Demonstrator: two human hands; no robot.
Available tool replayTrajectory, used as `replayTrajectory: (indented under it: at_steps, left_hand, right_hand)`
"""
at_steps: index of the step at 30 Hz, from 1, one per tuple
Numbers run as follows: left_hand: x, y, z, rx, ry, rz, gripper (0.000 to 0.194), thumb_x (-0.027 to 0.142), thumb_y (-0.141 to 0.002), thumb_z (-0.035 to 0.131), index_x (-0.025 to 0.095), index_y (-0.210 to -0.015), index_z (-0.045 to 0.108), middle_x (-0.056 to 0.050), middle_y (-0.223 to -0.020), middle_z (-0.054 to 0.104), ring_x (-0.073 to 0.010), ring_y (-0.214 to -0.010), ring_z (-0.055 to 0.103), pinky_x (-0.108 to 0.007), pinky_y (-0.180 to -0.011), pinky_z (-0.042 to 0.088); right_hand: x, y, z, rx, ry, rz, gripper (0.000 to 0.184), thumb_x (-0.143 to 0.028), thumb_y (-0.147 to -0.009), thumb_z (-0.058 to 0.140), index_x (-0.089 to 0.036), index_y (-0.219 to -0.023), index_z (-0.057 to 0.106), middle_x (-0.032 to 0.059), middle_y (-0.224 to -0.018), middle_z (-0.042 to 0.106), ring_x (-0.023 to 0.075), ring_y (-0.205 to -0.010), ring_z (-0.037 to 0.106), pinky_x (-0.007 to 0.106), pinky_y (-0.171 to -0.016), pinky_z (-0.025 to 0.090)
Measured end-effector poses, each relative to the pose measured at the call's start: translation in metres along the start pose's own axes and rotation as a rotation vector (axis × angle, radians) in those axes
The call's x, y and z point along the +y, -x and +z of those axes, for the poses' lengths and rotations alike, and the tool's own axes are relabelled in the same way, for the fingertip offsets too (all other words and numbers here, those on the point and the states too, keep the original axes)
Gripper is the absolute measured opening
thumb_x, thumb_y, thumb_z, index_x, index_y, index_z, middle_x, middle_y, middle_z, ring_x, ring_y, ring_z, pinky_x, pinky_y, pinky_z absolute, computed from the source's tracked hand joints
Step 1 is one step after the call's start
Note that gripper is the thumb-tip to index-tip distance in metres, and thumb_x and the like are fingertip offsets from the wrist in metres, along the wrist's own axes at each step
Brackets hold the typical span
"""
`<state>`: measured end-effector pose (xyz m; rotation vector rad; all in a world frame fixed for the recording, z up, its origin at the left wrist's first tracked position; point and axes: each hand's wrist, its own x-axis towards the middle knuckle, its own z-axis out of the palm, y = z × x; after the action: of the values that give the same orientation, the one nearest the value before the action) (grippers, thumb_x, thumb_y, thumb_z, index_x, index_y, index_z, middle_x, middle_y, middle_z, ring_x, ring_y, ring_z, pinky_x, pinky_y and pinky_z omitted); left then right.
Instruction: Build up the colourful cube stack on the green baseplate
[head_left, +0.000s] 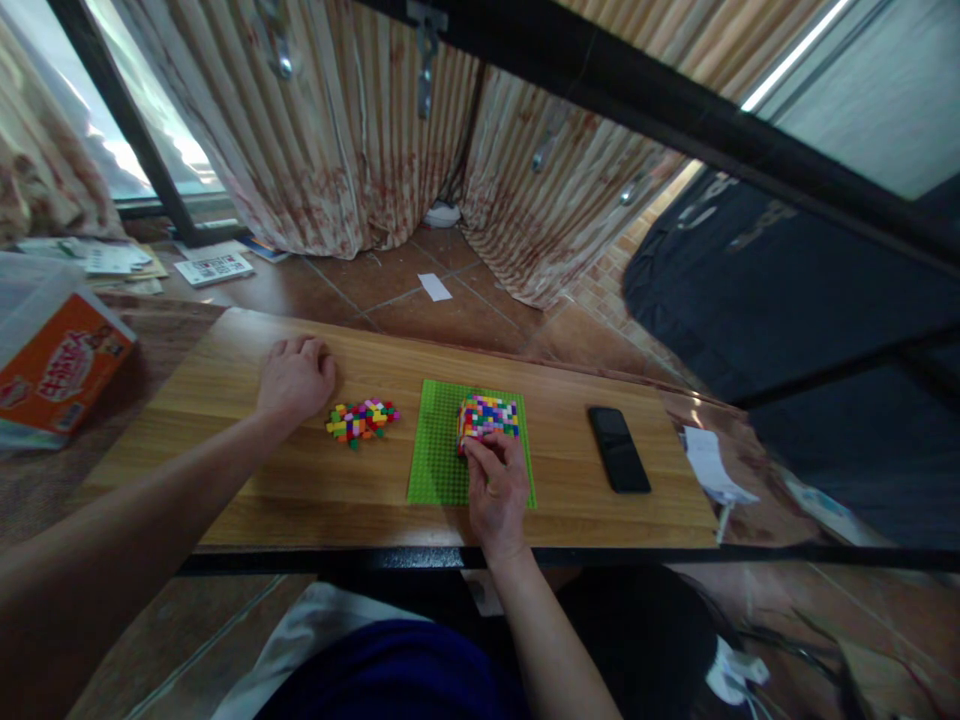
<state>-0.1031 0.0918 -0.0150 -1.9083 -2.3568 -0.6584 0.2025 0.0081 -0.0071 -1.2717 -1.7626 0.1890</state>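
Observation:
My right hand [499,490] is closed in a pinch at the front left corner of a multicoloured block of small toy bricks [491,412]. What sits between thumb and forefinger is mostly hidden, but it looks like a small brick. The block stands on a green studded baseplate [435,460], towards its right side. My left hand [296,380] rests on the wooden table [322,500], fingers loosely bent and slightly apart, holding nothing visible. Just right of it lies a loose pile of small coloured bricks [360,422].
A black phone [619,450] lies on the table right of the baseplate. At the far left stands a clear plastic box with an orange label [64,365]. White paper [712,465] sits beyond the table's right end. A dark metal bar [675,120] crosses above.

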Motion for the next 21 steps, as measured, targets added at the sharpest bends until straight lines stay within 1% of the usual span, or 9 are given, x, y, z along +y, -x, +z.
replayTrajectory:
  at_steps: [6, 12, 16, 21]
  left_hand:
    - [0.000, 0.000, 0.000, 0.001, 0.017, -0.015, 0.036, 0.035, -0.088, 0.037, 0.020, -0.112, 0.059, -0.014, -0.120, 0.061, -0.0321, -0.120, 0.049, -0.050, -0.105, 0.035]
    - [0.002, 0.001, -0.002, 0.002, -0.019, -0.009, 0.035, 0.034, -0.089, 0.036, 0.017, -0.108, 0.059, -0.016, -0.121, 0.059, -0.0323, -0.118, 0.051, -0.047, -0.103, 0.037]
    - [0.003, 0.001, -0.004, -0.007, -0.033, -0.005, 0.032, 0.031, -0.089, 0.037, 0.015, -0.106, 0.059, -0.016, -0.121, 0.060, -0.0308, -0.116, 0.051, -0.046, -0.103, 0.037]
    - [0.002, 0.000, -0.004, -0.017, -0.035, 0.006, 0.032, 0.030, -0.089, 0.040, 0.010, -0.107, 0.058, -0.018, -0.123, 0.059, -0.0307, -0.116, 0.048, -0.045, -0.104, 0.035]
  right_hand:
    - [0.006, 0.004, 0.004, 0.026, 0.022, -0.046, 0.022, -0.021, -0.095, 0.054, -0.026, -0.101, 0.074, 0.0077, -0.105, 0.059, 0.0169, -0.094, 0.059, 0.033, -0.080, 0.055]
    - [0.008, 0.005, 0.008, 0.034, 0.008, -0.050, 0.022, -0.020, -0.095, 0.053, -0.027, -0.101, 0.073, 0.0071, -0.104, 0.058, 0.0167, -0.095, 0.059, 0.032, -0.079, 0.055]
    - [0.003, 0.002, 0.001, 0.008, -0.049, -0.034, 0.022, -0.021, -0.095, 0.054, -0.026, -0.102, 0.074, 0.0073, -0.104, 0.060, 0.0172, -0.096, 0.060, 0.033, -0.081, 0.054]
    - [-0.004, 0.003, -0.010, 0.018, -0.084, 0.015, 0.027, -0.019, -0.096, 0.049, -0.026, -0.113, 0.069, 0.0068, -0.104, 0.064, 0.0168, -0.099, 0.063, 0.033, -0.086, 0.054]
